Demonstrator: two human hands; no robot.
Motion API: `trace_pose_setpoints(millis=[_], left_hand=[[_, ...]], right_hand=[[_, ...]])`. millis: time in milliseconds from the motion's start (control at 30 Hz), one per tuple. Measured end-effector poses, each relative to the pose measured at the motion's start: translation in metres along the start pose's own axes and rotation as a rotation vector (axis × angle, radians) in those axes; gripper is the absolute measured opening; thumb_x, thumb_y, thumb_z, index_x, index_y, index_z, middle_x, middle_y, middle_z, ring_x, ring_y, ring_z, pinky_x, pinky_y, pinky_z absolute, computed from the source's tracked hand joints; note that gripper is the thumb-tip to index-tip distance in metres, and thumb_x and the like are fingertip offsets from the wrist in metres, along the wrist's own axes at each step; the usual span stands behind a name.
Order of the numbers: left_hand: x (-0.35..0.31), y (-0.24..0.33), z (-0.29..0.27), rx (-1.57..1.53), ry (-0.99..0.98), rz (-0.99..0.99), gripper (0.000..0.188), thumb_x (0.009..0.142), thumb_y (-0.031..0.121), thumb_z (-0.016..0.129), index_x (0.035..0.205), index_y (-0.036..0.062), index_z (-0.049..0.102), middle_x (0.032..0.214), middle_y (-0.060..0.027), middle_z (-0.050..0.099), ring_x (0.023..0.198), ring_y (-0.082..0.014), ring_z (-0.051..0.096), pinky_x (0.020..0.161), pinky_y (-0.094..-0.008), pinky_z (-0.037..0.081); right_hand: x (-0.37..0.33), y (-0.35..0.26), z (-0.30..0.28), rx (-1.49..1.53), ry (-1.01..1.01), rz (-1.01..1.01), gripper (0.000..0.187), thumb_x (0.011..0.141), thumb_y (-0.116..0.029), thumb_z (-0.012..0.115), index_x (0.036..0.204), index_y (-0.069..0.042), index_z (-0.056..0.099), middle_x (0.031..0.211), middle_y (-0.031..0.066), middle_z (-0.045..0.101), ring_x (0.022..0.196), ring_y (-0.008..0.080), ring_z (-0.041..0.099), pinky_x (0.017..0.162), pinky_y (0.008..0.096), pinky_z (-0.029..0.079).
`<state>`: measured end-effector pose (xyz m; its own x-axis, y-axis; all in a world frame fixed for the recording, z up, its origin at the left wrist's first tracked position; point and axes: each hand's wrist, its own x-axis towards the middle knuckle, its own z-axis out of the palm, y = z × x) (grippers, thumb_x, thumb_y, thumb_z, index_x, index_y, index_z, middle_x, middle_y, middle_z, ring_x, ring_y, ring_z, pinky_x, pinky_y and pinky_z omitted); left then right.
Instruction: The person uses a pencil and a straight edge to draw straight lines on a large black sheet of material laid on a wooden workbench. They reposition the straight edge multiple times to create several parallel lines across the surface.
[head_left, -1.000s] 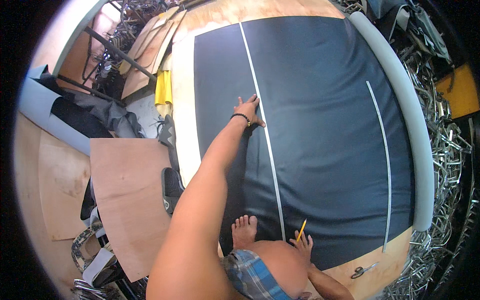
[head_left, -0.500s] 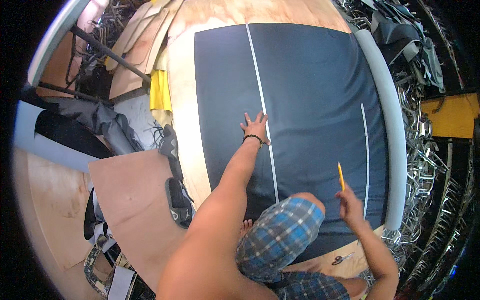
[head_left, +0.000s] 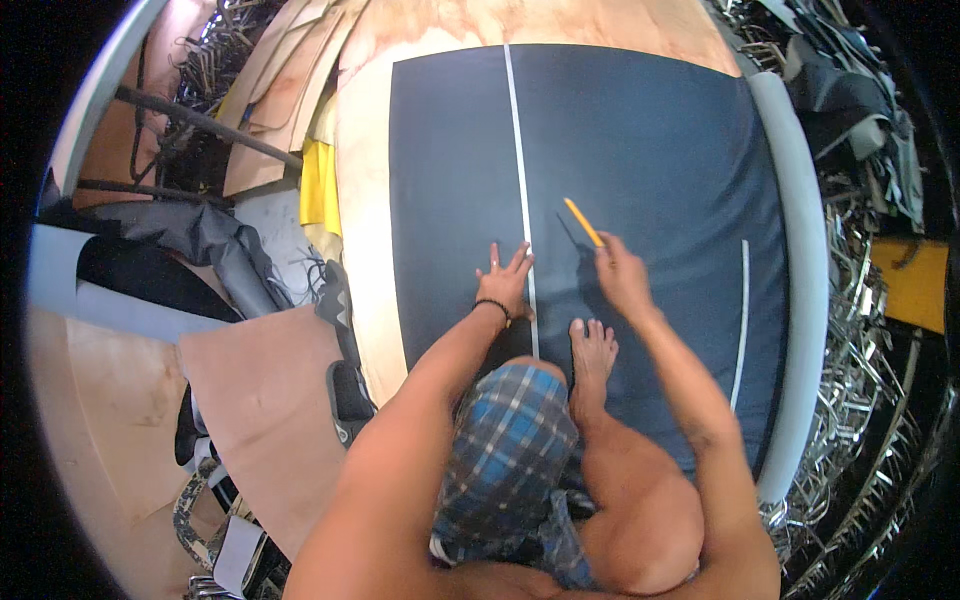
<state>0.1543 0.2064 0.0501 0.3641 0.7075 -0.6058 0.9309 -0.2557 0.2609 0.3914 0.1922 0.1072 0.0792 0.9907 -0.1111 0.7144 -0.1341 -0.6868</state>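
Spread out before me is a dark sheet of material [head_left: 640,130], its far right side running to a thick grey roll [head_left: 802,280]. A long, thin white straightedge [head_left: 518,150] lies lengthwise across it. My left hand [head_left: 504,287] rests on the sheet with spread fingers, the fingertips at the straightedge's left side. In my right hand [head_left: 624,278] a yellow pencil [head_left: 582,222] points up and left, just right of the straightedge, apparently above the sheet with a shadow beside it. A shorter white strip [head_left: 742,320] lies farther right, near the roll.
My bare foot [head_left: 593,355] stands on the sheet between my arms. A pale wooden board [head_left: 365,200] lies under the sheet. At left are a brown panel [head_left: 265,400], dark shoes [head_left: 347,400] and yellow cloth [head_left: 319,190]. Heaped metal pieces [head_left: 850,340] lie beyond the roll.
My right hand has brought the pencil leftward and farther in, close to the straightedge. My right foot has come onto the sheet. My left hand stays by the straightedge.
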Motion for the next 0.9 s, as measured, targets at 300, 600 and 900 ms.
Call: trace_pose_setpoints(millis=[300,600,900], left_hand=[[0.007,0.002,0.000,0.046,-0.043,-0.015,0.124,0.064,0.042,0.097,0.166,0.0270,0.028,0.177,0.0091,0.007,0.160,-0.0475,0.010,0.114,-0.0733,0.041],[0.016,-0.001,0.010,0.117,-0.005,-0.012,0.105,0.078,0.040,0.087,0.166,0.0262,0.031,0.177,0.0066,0.010,0.159,-0.0498,0.010,0.113,-0.0741,0.040],[0.016,-0.003,0.006,0.011,-0.109,-0.007,0.109,0.079,0.039,0.086,0.168,0.0226,0.026,0.178,0.0054,0.003,0.160,-0.0507,0.004,0.114,-0.0792,0.032]], right_hand=[[0.008,0.044,0.139,0.097,-0.040,-0.040,0.046,0.102,-0.020,0.059,0.146,-0.009,0.054,0.093,0.0234,0.076,0.075,0.0446,0.073,0.064,0.0552,0.058],[0.059,0.042,0.131,-0.053,0.070,-0.236,0.051,0.094,-0.017,0.068,0.144,-0.008,0.061,0.086,0.0141,0.076,0.059,0.0324,0.071,0.055,0.0441,0.057],[0.231,0.014,0.138,-0.166,0.146,-0.250,0.045,0.094,-0.018,0.066,0.137,-0.006,0.063,0.075,0.0144,0.073,0.059,0.0336,0.071,0.053,0.0459,0.056]])
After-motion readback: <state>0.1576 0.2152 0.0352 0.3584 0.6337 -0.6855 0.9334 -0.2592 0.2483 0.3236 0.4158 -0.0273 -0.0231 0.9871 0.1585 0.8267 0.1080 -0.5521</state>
